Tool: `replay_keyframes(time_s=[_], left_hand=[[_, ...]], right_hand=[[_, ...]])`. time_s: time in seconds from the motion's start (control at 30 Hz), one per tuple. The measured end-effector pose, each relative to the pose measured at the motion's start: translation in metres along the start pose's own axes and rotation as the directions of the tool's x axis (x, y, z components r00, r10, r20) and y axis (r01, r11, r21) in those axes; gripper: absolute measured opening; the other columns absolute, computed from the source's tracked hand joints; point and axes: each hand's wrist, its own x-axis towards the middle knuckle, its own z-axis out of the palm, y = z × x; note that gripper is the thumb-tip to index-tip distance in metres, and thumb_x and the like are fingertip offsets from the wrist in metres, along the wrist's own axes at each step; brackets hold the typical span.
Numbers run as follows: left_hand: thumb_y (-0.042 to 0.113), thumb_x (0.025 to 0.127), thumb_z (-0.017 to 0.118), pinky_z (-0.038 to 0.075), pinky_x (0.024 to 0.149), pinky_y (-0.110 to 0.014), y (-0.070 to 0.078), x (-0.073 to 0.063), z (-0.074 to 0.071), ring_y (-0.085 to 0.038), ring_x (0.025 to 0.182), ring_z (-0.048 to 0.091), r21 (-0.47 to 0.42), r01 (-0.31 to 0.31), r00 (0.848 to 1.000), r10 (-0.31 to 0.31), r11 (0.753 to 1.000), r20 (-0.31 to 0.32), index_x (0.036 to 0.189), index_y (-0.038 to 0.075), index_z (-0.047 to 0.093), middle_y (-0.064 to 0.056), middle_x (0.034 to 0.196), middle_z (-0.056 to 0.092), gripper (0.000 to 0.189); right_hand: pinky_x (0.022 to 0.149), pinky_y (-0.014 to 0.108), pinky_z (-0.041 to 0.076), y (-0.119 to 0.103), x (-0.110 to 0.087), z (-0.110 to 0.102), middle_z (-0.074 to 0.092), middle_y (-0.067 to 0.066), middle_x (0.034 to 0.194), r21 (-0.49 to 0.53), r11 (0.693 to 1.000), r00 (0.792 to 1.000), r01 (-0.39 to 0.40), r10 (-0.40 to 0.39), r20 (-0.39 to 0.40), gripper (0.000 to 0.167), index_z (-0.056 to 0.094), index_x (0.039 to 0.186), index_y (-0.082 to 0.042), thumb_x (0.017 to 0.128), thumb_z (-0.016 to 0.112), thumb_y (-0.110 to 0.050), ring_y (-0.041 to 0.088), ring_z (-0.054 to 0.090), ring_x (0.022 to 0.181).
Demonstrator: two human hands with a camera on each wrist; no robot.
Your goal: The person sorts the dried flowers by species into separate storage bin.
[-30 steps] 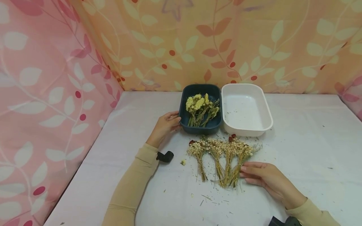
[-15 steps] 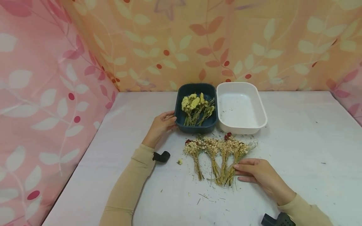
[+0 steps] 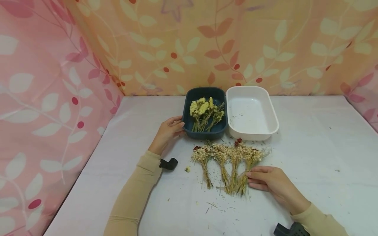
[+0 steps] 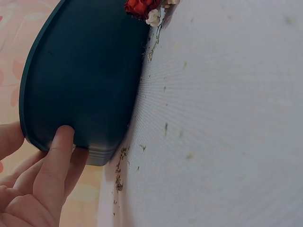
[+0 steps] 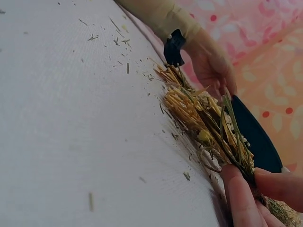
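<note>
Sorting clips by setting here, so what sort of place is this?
Probably a screened-off tabletop workspace: leaf-patterned cloth hangs behind a white-covered table, which bears dried flower bunches.

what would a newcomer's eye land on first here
Probably the yellow flowers, bright against the dark blue tray they lie in, with the left hand touching its left side. Next comes the row of four dried bunches in front of the trays, where the right hand pinches the stems of the rightmost bunch. Behind everything, the orange leaf-patterned backdrop stands out too.
</note>
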Motion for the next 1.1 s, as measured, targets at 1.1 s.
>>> replay_keyframes(time_s=[1.1], left_hand=[[0.014, 0.100, 0.061, 0.050, 0.107, -0.046, 0.000, 0.001, 0.001, -0.036, 0.128, 0.058, -0.009, 0.004, 1.000, -0.003, 1.000, 0.003, 0.146, 0.005, 0.048, -0.019, 0.150, 0.049, 0.049]], right_hand=[[0.081, 0.025, 0.062, -0.042, -0.013, -0.013, 0.075, -0.012, 0.095, -0.180, 0.974, 0.987, 0.135, -0.148, -0.060, 0.024, 0.061, 0.116, -0.002, 0.097, 0.066, -0.017, 0.007, 0.073, 0.088]])
